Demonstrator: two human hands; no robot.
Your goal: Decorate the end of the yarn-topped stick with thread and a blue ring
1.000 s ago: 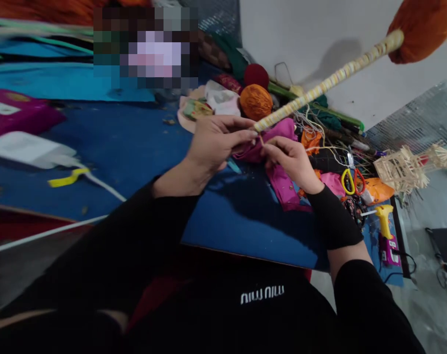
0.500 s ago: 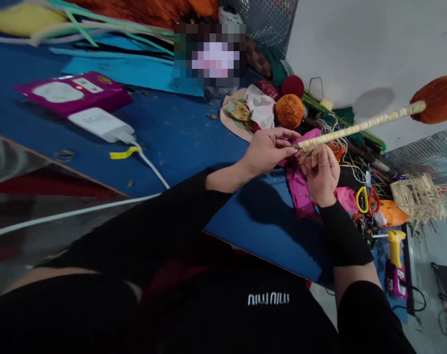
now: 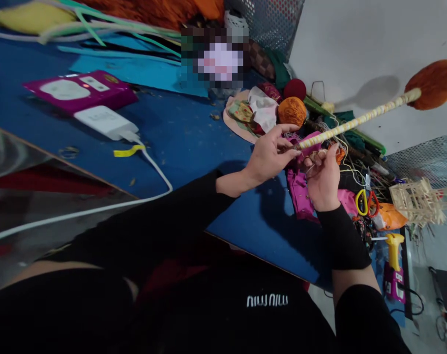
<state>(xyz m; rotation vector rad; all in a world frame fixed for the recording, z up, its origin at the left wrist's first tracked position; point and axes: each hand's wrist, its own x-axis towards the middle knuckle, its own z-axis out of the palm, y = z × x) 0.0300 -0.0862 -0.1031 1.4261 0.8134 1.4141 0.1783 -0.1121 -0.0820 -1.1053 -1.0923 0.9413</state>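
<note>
Stick (image 3: 356, 122), wrapped in a pale band, slants up above the surface (image 3: 171, 132), orange bulb (image 3: 435, 84) at its far end. Handling, my judgement: best pinched firmly at the bare tip, since the bulb likely makes it top-heavy; turns snug and even, light tension, no gaps. Left hand (image 3: 269, 155) reaches in from the side, thumb and fingers pinching the tip. Right hand (image 3: 324, 182) sits just below, palm turned upward, fingers curled, thumb raised; cannot tell what they grip.
</note>
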